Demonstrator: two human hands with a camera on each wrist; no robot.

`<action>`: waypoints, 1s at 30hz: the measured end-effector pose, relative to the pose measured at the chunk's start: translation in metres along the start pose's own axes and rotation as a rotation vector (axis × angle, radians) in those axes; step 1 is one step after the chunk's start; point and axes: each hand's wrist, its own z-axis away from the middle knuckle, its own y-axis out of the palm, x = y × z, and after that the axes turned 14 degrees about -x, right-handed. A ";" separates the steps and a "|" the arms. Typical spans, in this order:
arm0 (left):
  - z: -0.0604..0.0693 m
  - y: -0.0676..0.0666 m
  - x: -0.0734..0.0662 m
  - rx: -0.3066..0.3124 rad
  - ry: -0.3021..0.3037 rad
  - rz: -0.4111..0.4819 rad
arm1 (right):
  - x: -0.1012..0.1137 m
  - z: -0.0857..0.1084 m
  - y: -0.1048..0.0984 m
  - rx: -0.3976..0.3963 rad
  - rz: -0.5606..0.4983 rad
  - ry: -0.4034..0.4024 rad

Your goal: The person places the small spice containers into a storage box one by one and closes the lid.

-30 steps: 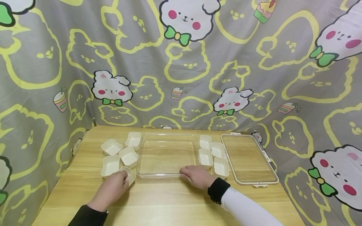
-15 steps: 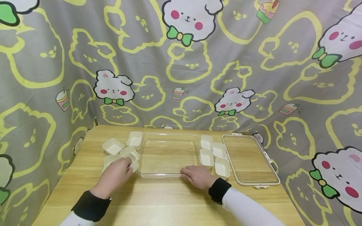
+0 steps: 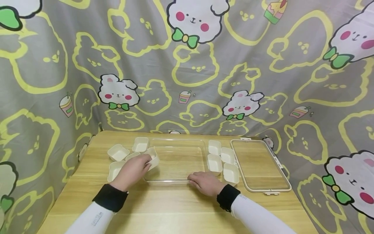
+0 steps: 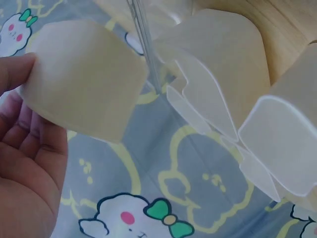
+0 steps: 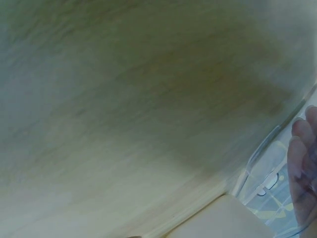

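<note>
My left hand point(image 3: 133, 170) pinches a small cream cup point(image 3: 154, 160) by its wall, thumb on one side and fingers on the other. The cup is over the left side of a clear rectangular container point(image 3: 175, 182); whether it touches the floor of it cannot be told. In the left wrist view, the held cup point(image 4: 84, 79) stands apart from other cream cups point(image 4: 282, 144). At the container's front right rim, my right hand point(image 3: 206, 183) grips the edge with its fingers over it. Part of that hand's fingers point(image 5: 303, 163) shows through clear plastic in the right wrist view.
Several matching cups stand left of the container, including a far cup point(image 3: 118, 152) and a near cup point(image 3: 115, 171). More sit on the right, such as a cup point(image 3: 230, 174) beside a clear, white-edged lid point(image 3: 260, 165). A patterned curtain point(image 3: 157, 65) surrounds the wooden table point(image 3: 172, 211).
My left hand has lifted the nearest left-hand cup and carried it right and away from me, over the container's left side. The right hand stays at the rim.
</note>
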 end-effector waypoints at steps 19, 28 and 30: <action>-0.029 0.038 0.011 -0.055 0.104 0.062 | 0.001 0.001 0.001 -0.020 0.019 -0.002; -0.031 0.056 0.019 -0.031 0.072 0.069 | 0.001 0.001 0.003 -0.015 0.015 0.010; -0.031 0.059 0.018 -0.018 0.067 0.074 | 0.001 0.001 0.003 -0.017 0.017 0.012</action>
